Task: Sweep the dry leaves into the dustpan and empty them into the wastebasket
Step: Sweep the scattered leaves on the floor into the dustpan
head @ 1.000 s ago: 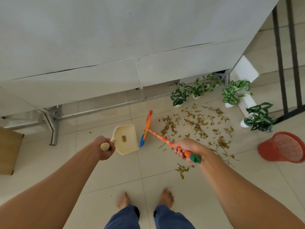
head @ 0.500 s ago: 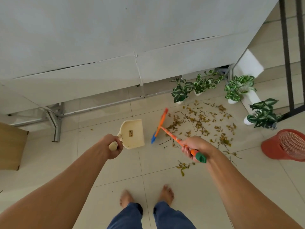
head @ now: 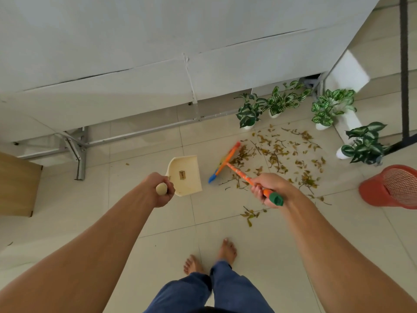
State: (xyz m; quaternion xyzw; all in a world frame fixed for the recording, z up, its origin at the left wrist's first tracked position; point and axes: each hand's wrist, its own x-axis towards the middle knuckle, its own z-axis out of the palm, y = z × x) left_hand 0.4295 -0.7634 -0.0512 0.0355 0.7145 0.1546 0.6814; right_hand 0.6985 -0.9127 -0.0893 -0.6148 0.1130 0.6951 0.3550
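My left hand (head: 160,191) grips the handle of a cream dustpan (head: 185,175), whose empty pan hangs just above the tiled floor. My right hand (head: 269,189) is closed around the orange broom (head: 228,162) near its green handle cap. The broom's orange and blue head touches the left edge of the dry leaves (head: 284,154), which lie scattered over the tiles. A few more leaves (head: 250,215) lie closer to my feet. The red mesh wastebasket (head: 390,187) stands at the far right, beyond the leaves.
Several potted plants (head: 248,112) in white pots ring the leaf patch at the back and right. A white wall panel on a metal frame (head: 79,152) runs along the back. A wooden board (head: 17,184) stands at left. A black railing post (head: 405,68) rises at right.
I have stepped forward and to the right. The broom head has moved right into the edge of the leaf patch, and the dustpan has followed it.
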